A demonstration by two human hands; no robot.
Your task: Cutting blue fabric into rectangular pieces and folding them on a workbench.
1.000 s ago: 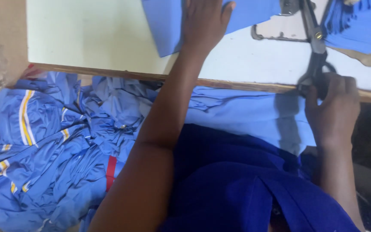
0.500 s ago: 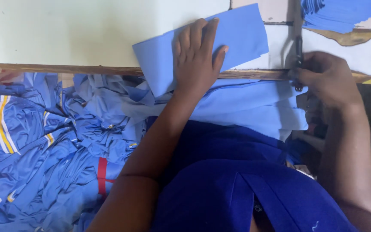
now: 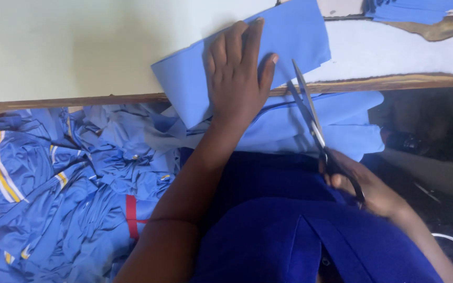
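Left hand point(image 3: 237, 73) lies flat, fingers spread, pressing a light blue fabric strip point(image 3: 289, 39) onto the pale tabletop point(image 3: 69, 47); the strip's near end hangs over the wooden table edge point(image 3: 394, 83) onto more light blue cloth point(image 3: 336, 128) in the lap. Right hand point(image 3: 365, 188) is closed through the handles of the scissors point(image 3: 310, 118), blades slightly parted and pointing up toward the strip, tips just beside the left thumb. Main risk, as I judge it: the blade tips sit so near the thumb and forefinger that a closing stroke could nick them; a second risk is the draped cloth underneath getting caught between the blades, since layers overlap at the edge. Whether the blades already bite fabric is unclear, the angle hides it. Surroundings: a heap of blue garments with yellow and white stripes point(image 3: 38, 178) at the left, more blue pieces point(image 3: 415, 8) at the far edge, dark clutter at the right. The wearer's dark blue garment point(image 3: 268, 220) blocks the lower view.
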